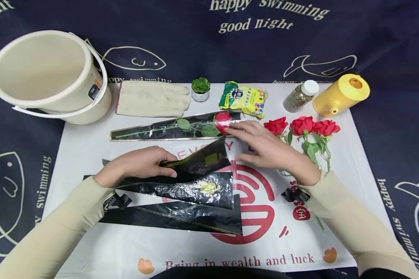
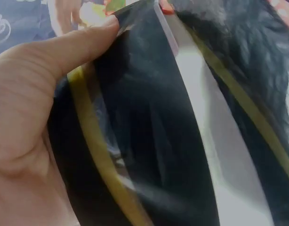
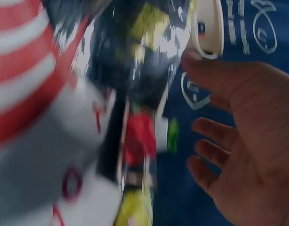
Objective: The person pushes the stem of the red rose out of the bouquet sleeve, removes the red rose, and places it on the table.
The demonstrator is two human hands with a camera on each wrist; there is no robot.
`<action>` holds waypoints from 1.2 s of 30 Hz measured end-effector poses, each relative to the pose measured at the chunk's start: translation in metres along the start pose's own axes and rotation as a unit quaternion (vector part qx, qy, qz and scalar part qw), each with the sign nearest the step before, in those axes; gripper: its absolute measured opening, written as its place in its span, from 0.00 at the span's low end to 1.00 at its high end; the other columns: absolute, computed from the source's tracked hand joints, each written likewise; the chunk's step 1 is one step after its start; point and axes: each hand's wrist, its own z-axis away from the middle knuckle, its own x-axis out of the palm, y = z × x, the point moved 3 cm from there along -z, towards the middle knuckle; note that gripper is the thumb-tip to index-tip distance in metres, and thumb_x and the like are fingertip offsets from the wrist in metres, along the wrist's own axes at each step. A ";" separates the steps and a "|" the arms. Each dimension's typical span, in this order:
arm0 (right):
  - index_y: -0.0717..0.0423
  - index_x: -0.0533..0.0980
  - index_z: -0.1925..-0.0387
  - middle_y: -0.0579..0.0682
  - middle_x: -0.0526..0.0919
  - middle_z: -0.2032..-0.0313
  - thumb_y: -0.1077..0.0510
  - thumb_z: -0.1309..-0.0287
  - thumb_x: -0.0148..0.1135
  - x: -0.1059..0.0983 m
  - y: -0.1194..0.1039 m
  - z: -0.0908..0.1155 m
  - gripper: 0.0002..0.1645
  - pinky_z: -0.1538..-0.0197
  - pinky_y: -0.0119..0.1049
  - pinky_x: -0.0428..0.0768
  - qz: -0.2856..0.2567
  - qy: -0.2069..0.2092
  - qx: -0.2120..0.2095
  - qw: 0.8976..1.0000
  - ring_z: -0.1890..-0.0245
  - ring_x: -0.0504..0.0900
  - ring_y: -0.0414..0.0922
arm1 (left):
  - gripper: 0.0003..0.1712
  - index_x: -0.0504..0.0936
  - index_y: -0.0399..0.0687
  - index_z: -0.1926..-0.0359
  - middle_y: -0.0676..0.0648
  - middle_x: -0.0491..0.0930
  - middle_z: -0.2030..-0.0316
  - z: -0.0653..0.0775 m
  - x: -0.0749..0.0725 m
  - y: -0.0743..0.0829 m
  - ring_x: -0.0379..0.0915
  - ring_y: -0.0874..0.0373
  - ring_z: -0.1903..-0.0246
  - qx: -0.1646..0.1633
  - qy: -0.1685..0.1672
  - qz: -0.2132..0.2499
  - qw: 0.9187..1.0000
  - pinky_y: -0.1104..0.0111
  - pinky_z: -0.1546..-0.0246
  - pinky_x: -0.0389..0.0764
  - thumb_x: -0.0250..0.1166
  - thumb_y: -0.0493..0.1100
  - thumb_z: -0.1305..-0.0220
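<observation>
My left hand (image 1: pixel 139 162) pinches a black, gold-edged flower sleeve (image 1: pixel 209 158) between thumb and fingers, its wide end raised to the right. In the left wrist view the thumb (image 2: pixel 95 40) lies over the edge of the sleeve (image 2: pixel 140 94). My right hand (image 1: pixel 262 145), blurred, hovers beside that wide end with fingers spread and nothing in them. In the right wrist view the same hand (image 3: pixel 248 136) has its fingers apart. Below the raised sleeve lie a shiny black sleeve (image 1: pixel 181 193) and a flatter black one (image 1: pixel 195 221). A red rose (image 1: pixel 222 120) lies in another sleeve behind.
Several loose red roses (image 1: pixel 302 124) lie at the right. Along the back are a cream bucket (image 1: pixel 49 97), work gloves (image 1: pixel 150 99), a small potted succulent (image 1: pixel 200 87), a yellow-green packet (image 1: pixel 244 99), a lidded jar (image 1: pixel 300 97) and a yellow watering can (image 1: pixel 340 97).
</observation>
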 end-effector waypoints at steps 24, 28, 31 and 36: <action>0.51 0.77 0.62 0.43 0.82 0.68 0.56 0.39 0.62 0.042 0.049 0.001 0.05 0.62 0.40 0.72 -0.222 0.041 0.205 0.953 0.67 0.79 0.39 | 0.10 0.80 0.45 0.56 0.53 0.78 0.69 0.028 -0.022 -0.074 0.73 0.59 0.69 -0.070 0.114 -0.006 0.991 0.65 0.68 0.73 0.64 0.38 0.38; 0.54 0.77 0.62 0.43 0.82 0.68 0.58 0.42 0.64 0.051 0.050 -0.001 0.07 0.62 0.40 0.73 -0.217 0.054 0.211 0.952 0.68 0.80 0.38 | 0.09 0.80 0.47 0.56 0.54 0.79 0.68 0.032 -0.023 -0.085 0.73 0.61 0.69 -0.107 0.134 -0.044 0.984 0.62 0.65 0.73 0.64 0.37 0.39; 0.53 0.78 0.63 0.41 0.82 0.70 0.57 0.43 0.65 0.059 0.047 -0.004 0.07 0.64 0.39 0.73 -0.178 0.055 0.204 0.961 0.70 0.78 0.37 | 0.09 0.81 0.50 0.57 0.54 0.80 0.66 0.034 -0.023 -0.088 0.73 0.60 0.69 -0.129 0.134 -0.104 0.977 0.59 0.63 0.73 0.64 0.39 0.39; 0.46 0.78 0.65 0.38 0.80 0.72 0.53 0.44 0.66 0.065 0.039 -0.008 0.06 0.71 0.39 0.70 -0.082 0.064 0.212 0.972 0.77 0.74 0.37 | 0.08 0.82 0.54 0.59 0.54 0.80 0.65 0.034 -0.022 -0.083 0.74 0.58 0.68 -0.143 0.129 -0.198 0.961 0.55 0.65 0.73 0.65 0.41 0.40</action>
